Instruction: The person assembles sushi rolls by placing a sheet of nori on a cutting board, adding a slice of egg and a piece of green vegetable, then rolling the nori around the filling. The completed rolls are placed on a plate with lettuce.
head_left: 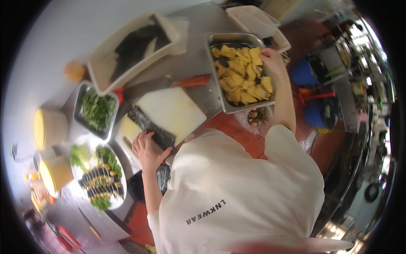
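My left hand (pixel 146 150) lies with its fingers spread at the near side of a dark seaweed-wrapped roll (pixel 151 127), touching it. The roll rests across a white cutting board (pixel 175 108), beside a pale yellow strip (pixel 129 128). Over at the right, my right hand (pixel 274 60) pinches a yellow, fried-looking piece of food (pixel 255 55) at the far right corner of a metal tray (pixel 224 101). Many similar yellow pieces (pixel 241 80) fill that tray. Whether the pinched piece is lifted clear of the others I cannot tell.
A knife with a red handle (pixel 191 81) lies behind the board. Farther back stands a long bin (pixel 101 80) of dark sheets. A metal tray of green leaves (pixel 98 108), a white plate (pixel 122 169) of cut rolls and yellow-lidded tubs (pixel 40 129) stand left.
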Available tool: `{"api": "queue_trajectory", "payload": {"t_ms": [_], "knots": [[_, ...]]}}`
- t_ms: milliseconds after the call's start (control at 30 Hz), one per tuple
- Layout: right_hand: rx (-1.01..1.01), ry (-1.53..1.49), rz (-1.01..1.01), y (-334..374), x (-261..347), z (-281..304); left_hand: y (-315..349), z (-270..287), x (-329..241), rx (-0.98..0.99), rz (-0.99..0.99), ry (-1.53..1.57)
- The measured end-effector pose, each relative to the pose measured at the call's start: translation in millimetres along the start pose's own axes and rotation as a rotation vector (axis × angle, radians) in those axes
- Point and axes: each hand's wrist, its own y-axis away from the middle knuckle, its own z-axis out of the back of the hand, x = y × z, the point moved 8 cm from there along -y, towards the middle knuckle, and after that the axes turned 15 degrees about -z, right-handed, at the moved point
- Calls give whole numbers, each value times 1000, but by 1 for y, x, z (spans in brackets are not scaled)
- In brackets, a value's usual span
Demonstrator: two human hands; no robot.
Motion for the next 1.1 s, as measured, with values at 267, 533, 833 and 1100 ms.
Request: {"api": "queue_trajectory", "payload": {"t_ms": [267, 533, 833, 1100], "knots": [[1060, -239, 76, 180, 137, -238, 4, -2, 11, -4, 49, 57], [1178, -6, 159, 250, 138, -357, 10, -2, 17, -55, 98, 88], [809, -48, 705, 226, 256, -363, 18, 2, 20, -180, 57, 96], [753, 181, 913, 230, 342, -481, 28, 7, 28, -333, 133, 242]]}}
